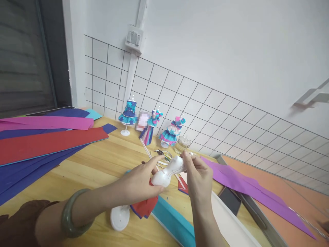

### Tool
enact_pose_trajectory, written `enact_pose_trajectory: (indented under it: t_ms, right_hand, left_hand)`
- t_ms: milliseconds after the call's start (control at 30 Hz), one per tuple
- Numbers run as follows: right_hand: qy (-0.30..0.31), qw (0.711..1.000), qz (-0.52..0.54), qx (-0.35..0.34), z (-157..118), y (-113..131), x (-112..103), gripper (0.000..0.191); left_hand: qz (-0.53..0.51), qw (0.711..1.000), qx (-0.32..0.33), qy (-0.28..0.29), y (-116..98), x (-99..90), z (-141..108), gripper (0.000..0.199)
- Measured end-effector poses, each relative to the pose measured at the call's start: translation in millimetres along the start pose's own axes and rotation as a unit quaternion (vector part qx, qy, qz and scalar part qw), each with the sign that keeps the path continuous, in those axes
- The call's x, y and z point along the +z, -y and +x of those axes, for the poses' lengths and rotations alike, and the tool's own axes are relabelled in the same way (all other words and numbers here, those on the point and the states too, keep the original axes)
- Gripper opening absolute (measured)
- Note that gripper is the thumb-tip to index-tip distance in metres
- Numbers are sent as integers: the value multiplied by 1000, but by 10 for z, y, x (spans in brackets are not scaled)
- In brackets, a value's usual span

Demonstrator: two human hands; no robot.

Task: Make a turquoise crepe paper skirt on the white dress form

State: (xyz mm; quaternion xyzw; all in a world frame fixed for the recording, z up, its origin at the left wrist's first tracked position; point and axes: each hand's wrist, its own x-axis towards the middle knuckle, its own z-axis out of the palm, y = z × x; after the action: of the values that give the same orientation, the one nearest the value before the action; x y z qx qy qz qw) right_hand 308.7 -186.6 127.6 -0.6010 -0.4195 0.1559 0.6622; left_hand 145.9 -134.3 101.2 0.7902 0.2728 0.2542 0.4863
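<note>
A small white dress form (162, 177) lies tilted in front of me, its top toward the right and its round white base (120, 218) low on the left. My left hand (141, 180) is closed around its lower body, thumb below and fingers behind. A red piece of cloth with a blue edge (146, 207) hangs around the form beneath this hand. At the neck end, my right hand (200, 173) pinches with thumb and forefinger, a white knob poking out beside them. The right fingertips hide most of the neck.
Three small dressed forms, including a blue-ruffled one (128, 113), stand by the wall grid. Near them is a clear round container (182, 144). Coloured strips, one red (51, 144), cover the left; a purple strip (239, 181) and dark phone (229, 201) lie right.
</note>
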Motion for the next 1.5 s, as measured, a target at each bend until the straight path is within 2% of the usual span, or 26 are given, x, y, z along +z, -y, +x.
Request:
enact_pose_trajectory:
  t_ms: [133,200,267,300,367,433,500,567,633,733,833,933,1033,1133,1233,1400,1500]
  right_hand:
    - [9,1000,13,19,15,10,10,50]
    - [16,999,39,29,61,-22,-3,60]
    - [55,998,-5,28,125,-107,-20,62]
    - [89,994,-58,26,152,-170,-21,60]
    - [184,965,-185,28,173,-328,12,50]
    - [257,935,-241,36,127,-503,111,29]
    - [305,908,-284,38,21,-665,266,18]
    - [327,888,-322,34,-111,-797,438,12]
    - [320,876,-360,28,-229,-893,577,10]
    - [317,863,-392,24,-332,-972,677,9]
    - [331,861,-384,30,-354,-997,680,10]
    - [339,875,-344,43,-324,-1002,661,12]
    - [363,890,-265,75,-270,-970,642,9]
    - [410,890,-163,112,-221,-840,599,17]
    - [448,880,-83,136,-206,-600,515,30]
    - [480,855,57,190,-249,-167,315,37]
    - [454,871,70,177,-270,2,214,34]
  left_hand:
    - [-74,997,11,8,80,-21,87,76]
    - [-99,995,9,-5,89,-114,143,77]
    - [-108,994,6,-33,81,-267,195,78]
    - [-106,992,11,-61,73,-360,215,77]
    - [-96,990,25,-103,53,-557,236,77]
    - [-55,986,27,-157,28,-745,230,77]
    - [-4,977,22,-214,0,-895,205,76]
    - [42,966,16,-254,-30,-997,173,76]
    - [76,958,15,-277,-51,-1048,149,75]
    - [111,949,22,-296,-47,-1055,142,73]
    - [124,950,27,-286,3,-1026,171,71]
    - [111,958,36,-264,69,-1006,215,70]
    - [97,958,44,-265,116,-1016,247,70]
    - [93,955,42,-280,143,-1048,258,67]
    - [79,960,41,-267,177,-1074,273,57]
    - [0,981,58,-186,252,-991,345,54]
    - [-92,990,70,-87,267,-851,369,55]
